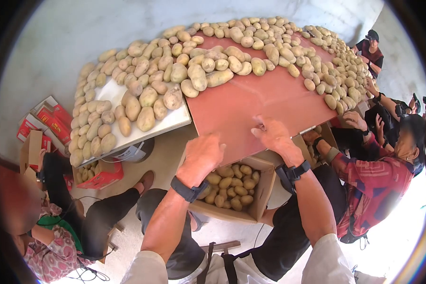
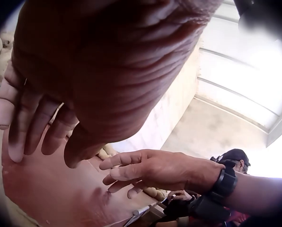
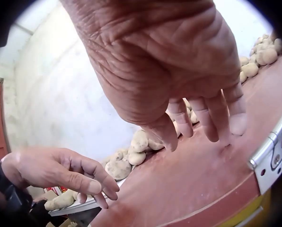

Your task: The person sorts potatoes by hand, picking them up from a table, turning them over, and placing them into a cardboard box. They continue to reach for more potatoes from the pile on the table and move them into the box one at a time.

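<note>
Both hands are empty over the near part of a red tabletop (image 1: 251,102). My left hand (image 1: 203,154) is near its front left edge, and in the left wrist view the fingers of that hand (image 2: 98,71) hang down loosely. To the right, my right hand (image 1: 275,135) is above the red surface; its fingers point down toward it in the right wrist view (image 3: 169,61). Potatoes (image 1: 199,78) lie heaped along the far side of the tabletop. Below the front edge, between the knees, a cardboard box (image 1: 269,189) holds several potatoes (image 1: 232,189).
A white board (image 1: 113,94) covered in potatoes adjoins on the left, a bucket (image 1: 132,151) under it. Red cartons (image 1: 54,123) stand at far left. A seated person (image 1: 47,236) is at left; another in a red patterned shirt (image 1: 374,177) sits close on the right. A metal hinge (image 3: 276,153) edges the tabletop.
</note>
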`<action>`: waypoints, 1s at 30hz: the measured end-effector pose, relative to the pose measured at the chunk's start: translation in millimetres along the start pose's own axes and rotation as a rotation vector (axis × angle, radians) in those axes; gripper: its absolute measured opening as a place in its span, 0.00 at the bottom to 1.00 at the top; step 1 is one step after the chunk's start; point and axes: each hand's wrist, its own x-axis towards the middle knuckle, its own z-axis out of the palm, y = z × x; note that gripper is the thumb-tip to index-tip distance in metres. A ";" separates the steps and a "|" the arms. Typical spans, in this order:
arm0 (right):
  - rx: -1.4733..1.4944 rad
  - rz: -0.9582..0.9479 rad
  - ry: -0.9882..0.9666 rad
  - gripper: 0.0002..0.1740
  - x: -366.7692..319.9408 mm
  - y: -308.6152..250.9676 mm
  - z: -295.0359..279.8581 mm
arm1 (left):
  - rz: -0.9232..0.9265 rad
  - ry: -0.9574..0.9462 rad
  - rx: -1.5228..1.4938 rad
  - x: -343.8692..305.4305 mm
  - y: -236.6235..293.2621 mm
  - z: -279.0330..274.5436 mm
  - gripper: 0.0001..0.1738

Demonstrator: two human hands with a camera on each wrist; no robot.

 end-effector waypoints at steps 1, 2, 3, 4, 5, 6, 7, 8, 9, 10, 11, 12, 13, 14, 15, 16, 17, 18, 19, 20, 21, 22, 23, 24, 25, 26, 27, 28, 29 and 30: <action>-0.002 0.004 0.005 0.30 4.3 2.0 0.5 | -0.008 0.017 0.010 3.5 -2.9 -0.5 0.16; -0.011 -0.016 0.018 0.30 9.9 5.9 3.7 | -0.002 0.016 0.009 6.5 -4.6 -0.4 0.16; -0.020 -0.035 0.031 0.30 13.2 5.8 3.7 | 0.001 0.008 0.016 9.0 -6.5 0.1 0.16; -0.022 -0.031 0.036 0.30 16.0 5.7 2.4 | 0.005 0.002 0.022 11.6 -7.8 0.0 0.17; 0.010 -0.025 0.036 0.30 19.0 4.4 1.3 | 0.012 0.002 0.020 13.6 -9.0 -0.7 0.17; 0.040 -0.020 0.033 0.30 21.6 1.4 -0.2 | 0.013 0.002 0.010 14.2 -11.4 -2.3 0.17; 0.038 -0.019 0.032 0.30 26.2 2.7 0.1 | 0.011 0.001 0.000 15.5 -13.1 -2.8 0.18; 0.051 -0.016 0.032 0.30 32.7 5.3 2.6 | 0.007 0.000 -0.002 17.8 -15.9 -1.7 0.18; 0.066 -0.014 0.030 0.30 38.0 4.8 2.7 | 0.006 -0.015 -0.022 21.4 -19.4 0.9 0.18; 0.064 -0.016 0.027 0.30 43.0 3.6 1.5 | 0.005 -0.026 -0.042 24.4 -22.4 1.9 0.18; 0.050 -0.031 0.033 0.31 47.5 1.9 -0.5 | 0.001 -0.025 -0.044 26.1 -23.7 2.7 0.18; 0.036 -0.045 0.040 0.31 52.1 -0.4 -2.7 | -0.016 -0.039 -0.046 27.3 -23.4 3.7 0.19; 0.034 -0.048 0.038 0.31 57.9 -2.0 -3.5 | -0.034 -0.052 -0.048 28.2 -23.8 4.0 0.20; 0.045 -0.096 0.102 0.32 64.4 -1.9 -4.1 | -0.038 -0.050 -0.050 29.1 -24.1 4.2 0.20; 0.056 -0.143 0.166 0.33 70.5 -3.2 -5.9 | -0.043 -0.062 -0.062 29.5 -24.0 3.9 0.20; 0.055 -0.144 0.165 0.33 76.7 -3.1 -8.9 | -0.048 -0.076 -0.074 30.8 -24.0 3.9 0.21; 0.114 -0.185 0.176 0.32 83.7 -3.5 -12.8 | -0.049 -0.075 -0.074 32.4 -25.2 3.4 0.21; 0.174 -0.227 0.186 0.32 91.4 -6.3 -17.1 | -0.045 -0.092 -0.089 33.5 -26.9 3.1 0.22; 0.174 -0.226 0.183 0.32 102.0 -14.6 -24.5 | -0.041 -0.110 -0.104 34.0 -28.5 3.3 0.22; 0.125 -0.239 0.212 0.32 116.9 -25.0 -34.2 | -0.044 -0.111 -0.104 34.5 -29.0 3.5 0.22; 0.075 -0.251 0.243 0.32 131.4 -33.7 -41.7 | -0.049 -0.117 -0.110 35.2 -28.0 4.3 0.22; 0.075 -0.251 0.242 0.32 145.9 -38.1 -45.1 | -0.054 -0.122 -0.117 36.1 -27.0 4.9 0.22; 0.019 -0.252 0.309 0.32 159.8 -42.9 -48.1 | -0.055 -0.120 -0.118 36.8 -26.6 5.6 0.22; -0.037 -0.253 0.375 0.32 172.9 -47.0 -50.8 | -0.069 -0.118 -0.135 36.9 -26.3 6.6 0.22; -0.037 -0.256 0.374 0.32 178.6 -56.9 -58.5 | -0.085 -0.117 -0.150 37.2 -27.1 7.6 0.22; -0.047 -0.291 0.330 0.34 183.1 -65.3 -68.0 | -0.088 -0.116 -0.148 37.6 -29.1 8.7 0.22; -0.055 -0.325 0.285 0.35 189.6 -72.5 -73.2 | -0.061 -0.090 -0.158 37.5 -31.4 10.1 0.22; -0.049 -0.323 0.282 0.35 203.7 -73.1 -70.8 | -0.034 -0.068 -0.165 37.1 -33.4 11.9 0.22; -0.030 -0.299 0.289 0.34 218.4 -74.8 -67.7 | -0.036 -0.073 -0.160 36.8 -34.5 13.0 0.22; -0.011 -0.274 0.294 0.34 235.9 -73.6 -64.6 | -0.030 -0.072 -0.166 36.5 -35.0 13.3 0.23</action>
